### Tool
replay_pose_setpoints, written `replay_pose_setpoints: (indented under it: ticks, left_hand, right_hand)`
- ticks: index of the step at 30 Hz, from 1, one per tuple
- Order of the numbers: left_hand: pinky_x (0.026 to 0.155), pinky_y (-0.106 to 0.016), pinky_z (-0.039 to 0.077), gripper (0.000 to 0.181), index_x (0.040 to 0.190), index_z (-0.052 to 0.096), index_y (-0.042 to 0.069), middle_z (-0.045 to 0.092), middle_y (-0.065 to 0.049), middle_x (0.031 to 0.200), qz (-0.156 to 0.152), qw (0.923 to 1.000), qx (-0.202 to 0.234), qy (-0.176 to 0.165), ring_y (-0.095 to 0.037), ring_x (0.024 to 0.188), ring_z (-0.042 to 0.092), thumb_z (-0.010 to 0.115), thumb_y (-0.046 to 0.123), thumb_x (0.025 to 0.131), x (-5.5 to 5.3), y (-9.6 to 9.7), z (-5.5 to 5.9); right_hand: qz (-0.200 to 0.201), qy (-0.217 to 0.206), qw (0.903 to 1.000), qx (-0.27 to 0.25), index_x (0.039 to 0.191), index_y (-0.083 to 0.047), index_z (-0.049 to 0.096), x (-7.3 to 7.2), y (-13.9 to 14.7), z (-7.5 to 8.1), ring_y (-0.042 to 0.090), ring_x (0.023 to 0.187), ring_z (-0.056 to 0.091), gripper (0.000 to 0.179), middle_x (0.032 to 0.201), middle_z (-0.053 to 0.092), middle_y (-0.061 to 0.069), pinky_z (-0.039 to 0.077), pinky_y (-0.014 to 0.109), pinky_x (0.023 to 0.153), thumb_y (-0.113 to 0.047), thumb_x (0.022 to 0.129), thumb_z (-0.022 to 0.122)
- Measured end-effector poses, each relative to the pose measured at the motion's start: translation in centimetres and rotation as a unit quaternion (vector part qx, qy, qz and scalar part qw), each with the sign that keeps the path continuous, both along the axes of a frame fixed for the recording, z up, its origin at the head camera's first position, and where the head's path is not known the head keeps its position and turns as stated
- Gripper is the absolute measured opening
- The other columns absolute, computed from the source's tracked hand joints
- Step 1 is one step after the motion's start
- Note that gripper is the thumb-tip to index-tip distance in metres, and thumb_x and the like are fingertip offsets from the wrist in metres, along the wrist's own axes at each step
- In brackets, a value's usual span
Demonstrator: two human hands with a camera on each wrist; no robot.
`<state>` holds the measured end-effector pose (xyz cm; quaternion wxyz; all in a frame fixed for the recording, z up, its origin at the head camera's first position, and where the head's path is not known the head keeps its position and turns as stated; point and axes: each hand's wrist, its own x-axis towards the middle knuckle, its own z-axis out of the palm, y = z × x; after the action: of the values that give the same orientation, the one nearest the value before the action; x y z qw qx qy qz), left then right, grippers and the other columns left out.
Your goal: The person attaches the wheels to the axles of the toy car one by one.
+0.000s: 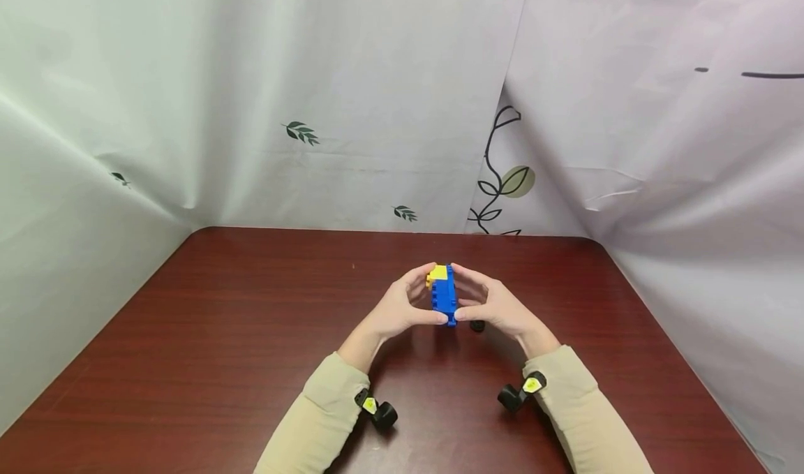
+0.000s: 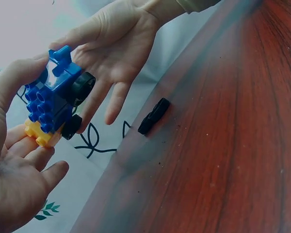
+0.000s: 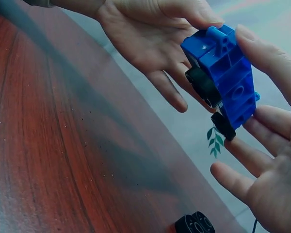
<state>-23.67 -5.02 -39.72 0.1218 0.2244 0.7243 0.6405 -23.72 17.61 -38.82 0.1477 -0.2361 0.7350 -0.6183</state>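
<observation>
A toy car [image 1: 444, 296] built of blue and yellow blocks is held above the table, turned on its side. My left hand [image 1: 402, 306] pinches it from the left, thumb at the near end and fingertips at the yellow far end. From the other side my right hand [image 1: 490, 303] grips it with thumb and fingers too. Studs and a yellow block [image 2: 40, 132] show in the left wrist view; two black wheels [image 3: 203, 86] and the ribbed blue underside [image 3: 235, 87] show in the right wrist view. Another pair of black wheels [image 3: 195, 223] lies on the table.
The dark red-brown wooden table [image 1: 251, 320] has rounded far corners. Behind it and along both sides hangs a pale curtain [image 1: 364, 97] printed with leaves. Each wrist carries a small black camera [image 1: 384, 415] on a strap.
</observation>
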Motion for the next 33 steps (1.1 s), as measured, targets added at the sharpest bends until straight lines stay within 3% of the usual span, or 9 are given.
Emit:
replay_pose_setpoints:
  ticks: [4,7,11,14,17,20,26,33]
  left_hand:
    - [0.114,-0.046,0.027,0.094,0.15,0.023,0.013,0.027,-0.008,0.155,0.003,0.9999,-0.002,-0.017,-0.028,0.142,0.029,0.079,0.008,0.075,0.2,0.2,0.2]
    - [0.114,-0.05,0.026,0.094,0.15,0.021,0.01,0.026,-0.011,0.155,0.001,0.9997,-0.012,-0.021,-0.031,0.142,0.027,0.078,0.007,0.075,0.9,0.1,1.3]
    - [0.112,-0.052,0.029,0.092,0.149,0.024,0.01,0.033,-0.011,0.151,0.013,0.9996,-0.027,-0.002,-0.031,0.138,0.035,0.078,0.009,0.074,0.6,0.0,0.5]
    - [0.11,-0.052,0.033,0.094,0.149,0.025,0.012,0.036,-0.011,0.149,0.033,0.9978,-0.058,0.005,-0.032,0.136,0.038,0.079,0.013,0.072,-0.3,-0.1,-1.0]
    - [0.109,-0.051,0.034,0.097,0.15,0.022,0.011,0.032,-0.012,0.15,0.038,0.9949,-0.093,0.0,-0.034,0.135,0.037,0.078,0.015,0.071,-0.3,-0.2,-1.1]
    - [0.109,-0.049,0.035,0.099,0.15,0.019,0.012,0.027,-0.012,0.15,0.032,0.9926,-0.117,-0.001,-0.033,0.136,0.036,0.078,0.016,0.071,-0.2,-0.2,-1.2]
    - [0.111,-0.045,0.034,0.101,0.15,0.018,0.008,0.025,-0.013,0.149,0.018,0.992,-0.125,0.003,-0.031,0.137,0.035,0.08,0.018,0.071,-0.3,-0.2,-1.7]
    - [0.111,-0.043,0.033,0.103,0.15,0.018,0.007,0.025,-0.014,0.149,0.012,0.9918,-0.127,0.002,-0.031,0.138,0.034,0.082,0.019,0.069,-0.3,-0.1,-2.3]
  right_hand:
    - [0.003,0.006,1.0,0.005,0.149,-0.014,0.03,-0.1,0.1,-0.1,0.036,0.138,0.034,0.082,0.153,0.032,0.012,0.036,0.05,0.106,-0.018,0.08,0.075]
    - [0.003,0.008,0.9999,0.012,0.148,-0.014,0.032,0.0,0.1,-0.1,0.035,0.139,0.034,0.079,0.152,0.034,0.011,0.036,0.05,0.106,-0.018,0.081,0.074]
    - [-0.024,0.022,0.9982,0.049,0.146,-0.013,0.035,-0.3,0.4,-0.4,0.033,0.138,0.035,0.07,0.149,0.039,0.01,0.039,0.051,0.105,-0.021,0.085,0.069]
    - [-0.067,0.03,0.9932,0.091,0.143,-0.013,0.04,-0.5,0.8,-0.6,0.032,0.135,0.04,0.065,0.145,0.045,0.008,0.042,0.05,0.102,-0.032,0.087,0.067]
    - [-0.109,0.032,0.9859,0.123,0.137,-0.015,0.049,-0.7,1.1,-0.8,0.029,0.128,0.048,0.061,0.138,0.052,0.006,0.045,0.048,0.1,-0.041,0.085,0.068]
    - [-0.132,0.048,0.9791,0.147,0.13,-0.012,0.056,-0.9,1.5,-1.1,0.026,0.121,0.052,0.055,0.132,0.058,0.006,0.045,0.048,0.099,-0.04,0.085,0.068]
    - [-0.147,0.095,0.968,0.18,0.12,-0.003,0.063,-1.5,2.2,-1.9,0.029,0.117,0.054,0.042,0.123,0.063,0.012,0.044,0.049,0.1,-0.028,0.087,0.068]
    - [-0.152,0.096,0.9634,0.198,0.116,-0.003,0.065,-1.8,2.9,-2.7,0.026,0.107,0.059,0.037,0.116,0.065,0.013,0.049,0.043,0.092,-0.022,0.085,0.07]
